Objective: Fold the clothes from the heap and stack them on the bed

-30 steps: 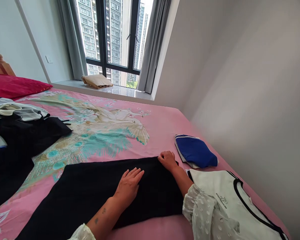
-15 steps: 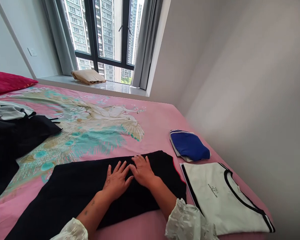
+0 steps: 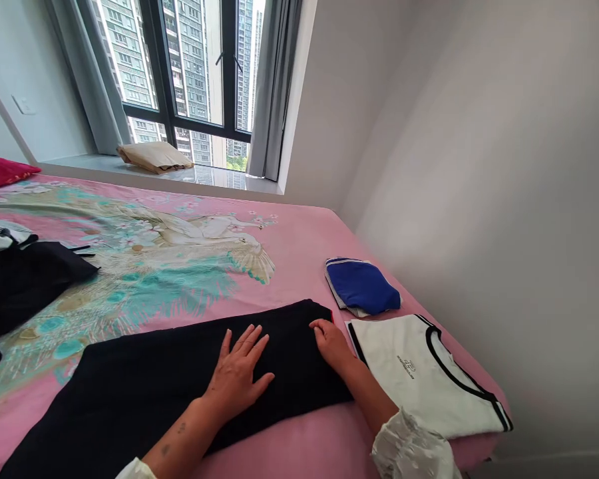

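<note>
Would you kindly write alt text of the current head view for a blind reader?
A person's left hand lies spread on a black garment on a pink patterned bedsheet, the right hand near the garment's right end. To the right are a white top with black trim and a folded blue cloth; a window is beyond.

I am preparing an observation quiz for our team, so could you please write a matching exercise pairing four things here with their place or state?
Things:
1. black folded fabric garment
2. blue folded cloth with striped edge
3. white fabric top with black neckline trim
4. beige flat packet

Place or state:
A. bearing a small dark print
B. on the windowsill
C. under the spread left hand
D. just beyond the white top

Pairs: 1-C, 2-D, 3-A, 4-B
</note>
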Action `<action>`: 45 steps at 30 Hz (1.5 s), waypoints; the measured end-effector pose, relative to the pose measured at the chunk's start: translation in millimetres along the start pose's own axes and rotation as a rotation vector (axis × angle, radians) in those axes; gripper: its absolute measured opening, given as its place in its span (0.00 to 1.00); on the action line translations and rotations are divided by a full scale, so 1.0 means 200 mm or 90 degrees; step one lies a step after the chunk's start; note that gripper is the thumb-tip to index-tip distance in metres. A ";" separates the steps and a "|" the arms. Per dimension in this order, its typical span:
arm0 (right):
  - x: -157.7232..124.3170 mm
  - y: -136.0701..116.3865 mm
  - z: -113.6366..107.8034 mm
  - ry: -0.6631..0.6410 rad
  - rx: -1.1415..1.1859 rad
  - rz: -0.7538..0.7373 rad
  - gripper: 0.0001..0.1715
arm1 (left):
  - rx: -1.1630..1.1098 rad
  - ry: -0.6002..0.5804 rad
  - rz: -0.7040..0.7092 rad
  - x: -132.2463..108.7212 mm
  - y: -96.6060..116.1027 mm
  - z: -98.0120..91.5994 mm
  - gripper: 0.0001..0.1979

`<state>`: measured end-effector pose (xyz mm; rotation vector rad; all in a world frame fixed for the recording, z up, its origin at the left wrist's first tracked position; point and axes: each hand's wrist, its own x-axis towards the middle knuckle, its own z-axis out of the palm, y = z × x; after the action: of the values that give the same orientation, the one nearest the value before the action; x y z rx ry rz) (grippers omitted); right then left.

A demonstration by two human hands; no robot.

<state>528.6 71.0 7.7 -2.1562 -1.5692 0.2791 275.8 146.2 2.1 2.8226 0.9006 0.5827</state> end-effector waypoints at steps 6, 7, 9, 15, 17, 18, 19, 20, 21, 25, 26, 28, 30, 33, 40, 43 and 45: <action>-0.03 -0.08 0.06 -0.199 -0.054 -0.155 0.30 | -0.024 0.029 -0.100 0.08 0.09 0.13 0.22; 0.00 -0.07 0.07 -0.213 -0.064 -0.161 0.31 | -0.041 0.043 -0.099 0.08 0.07 0.15 0.20; 0.06 -0.06 0.07 -0.222 -0.084 -0.151 0.32 | -0.071 0.074 -0.078 0.07 0.03 0.18 0.19; 0.23 0.00 0.09 -0.150 -0.120 -0.010 0.35 | -0.071 0.093 -0.010 0.01 -0.02 0.19 0.19; 0.25 0.03 0.10 -0.108 -0.119 0.046 0.35 | -0.050 0.091 0.000 0.00 -0.01 0.20 0.19; 0.25 0.05 0.10 -0.084 -0.117 0.076 0.35 | -0.040 0.092 0.003 0.00 0.00 0.21 0.19; 0.25 0.07 0.10 -0.058 -0.113 0.105 0.34 | -0.032 0.092 0.007 0.00 0.00 0.21 0.20; 0.26 0.09 0.09 -0.032 -0.107 0.131 0.33 | -0.025 0.094 0.010 0.01 0.01 0.21 0.20; 0.26 0.12 0.07 -0.005 -0.099 0.150 0.31 | -0.020 0.096 0.012 0.01 0.01 0.21 0.20; 0.28 0.18 -0.02 0.079 -0.038 0.150 0.26 | -0.008 0.105 -0.012 0.01 0.04 0.18 0.25; 0.27 0.18 -0.05 0.092 -0.014 0.133 0.25 | -0.002 0.097 -0.019 0.01 0.05 0.17 0.26; 0.24 0.15 -0.10 0.108 0.039 0.096 0.22 | 0.015 0.061 -0.034 0.03 0.07 0.17 0.26; 0.15 0.12 -0.14 0.119 0.095 0.076 0.19 | 0.033 0.013 -0.054 0.05 0.09 0.17 0.24; -0.09 0.09 -0.18 0.150 0.158 0.087 0.19 | 0.041 -0.036 -0.085 0.08 0.09 0.17 0.24; -0.70 0.14 -0.05 0.203 0.380 0.239 0.23 | 0.013 -0.009 0.025 0.12 0.17 0.10 0.24; -0.79 0.16 0.02 0.225 0.391 0.244 0.25 | -0.052 -0.066 0.162 0.20 0.32 0.08 0.23; -0.79 0.15 0.01 0.220 0.431 0.257 0.26 | -0.082 -0.141 0.142 0.28 0.42 0.09 0.23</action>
<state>501.0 -84.1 -25.3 -1.8186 -0.6961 0.4578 370.2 109.5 22.9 2.8165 0.4959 0.3266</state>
